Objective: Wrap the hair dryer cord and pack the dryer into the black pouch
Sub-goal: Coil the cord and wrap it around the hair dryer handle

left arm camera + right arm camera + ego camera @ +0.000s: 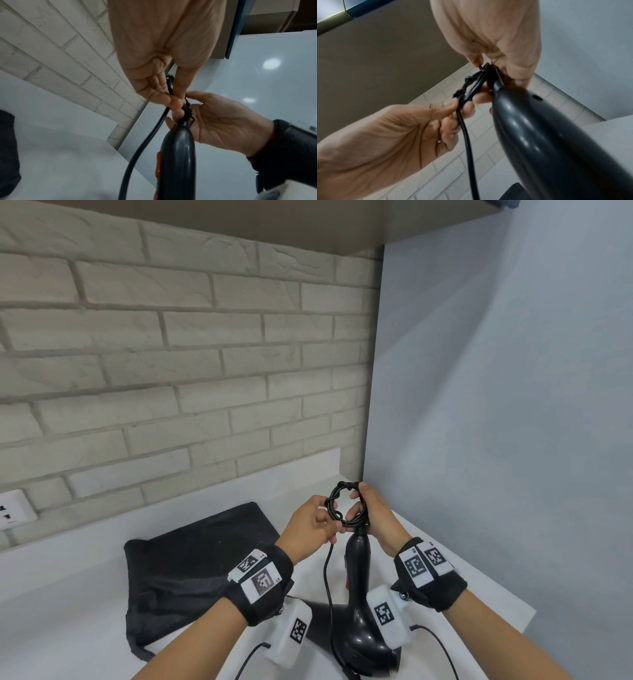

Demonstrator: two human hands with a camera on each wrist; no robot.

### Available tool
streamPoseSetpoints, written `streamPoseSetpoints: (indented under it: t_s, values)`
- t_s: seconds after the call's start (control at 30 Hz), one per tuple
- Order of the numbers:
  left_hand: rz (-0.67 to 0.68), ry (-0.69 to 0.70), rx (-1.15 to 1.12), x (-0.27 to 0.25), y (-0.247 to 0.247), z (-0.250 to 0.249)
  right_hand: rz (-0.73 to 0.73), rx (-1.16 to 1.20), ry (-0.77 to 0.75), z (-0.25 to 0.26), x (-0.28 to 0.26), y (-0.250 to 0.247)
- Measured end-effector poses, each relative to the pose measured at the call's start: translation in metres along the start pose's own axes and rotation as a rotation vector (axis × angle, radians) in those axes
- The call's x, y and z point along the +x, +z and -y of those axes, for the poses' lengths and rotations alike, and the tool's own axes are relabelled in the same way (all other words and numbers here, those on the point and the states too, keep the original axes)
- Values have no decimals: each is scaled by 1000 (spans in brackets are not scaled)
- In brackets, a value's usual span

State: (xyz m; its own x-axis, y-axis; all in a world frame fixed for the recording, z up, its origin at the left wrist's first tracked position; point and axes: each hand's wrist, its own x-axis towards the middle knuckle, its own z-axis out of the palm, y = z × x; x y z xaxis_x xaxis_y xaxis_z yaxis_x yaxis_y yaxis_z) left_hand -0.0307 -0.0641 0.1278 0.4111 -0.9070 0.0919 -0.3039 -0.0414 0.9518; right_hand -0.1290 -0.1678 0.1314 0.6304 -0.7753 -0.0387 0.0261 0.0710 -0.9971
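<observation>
At the desk (85,570) corner, head view: your left hand (310,527) and right hand (376,517) each pinch the coiled cord (344,505) above the hair dryer (358,594); black pouch (191,573) lies left, flat. Left wrist view: your grip pinches cord beside the handle tip. Right wrist view: loose cord hangs down.

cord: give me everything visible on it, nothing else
The cord is thin, black and rubbery-looking. Part is coiled in a small ring just above the top end of the hair dryer handle. The right hand holds the ring's right side; the left hand pinches its left. A loose length hangs down past the handle. No plug visible.
</observation>
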Motion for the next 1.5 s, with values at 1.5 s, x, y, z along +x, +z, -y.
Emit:
streamPoseSetpoints:
  t_s: [1.5]
  values:
    - [-480, 276, 663, -8, -55, 13, 161, -558, -67, 50, 8, -17]
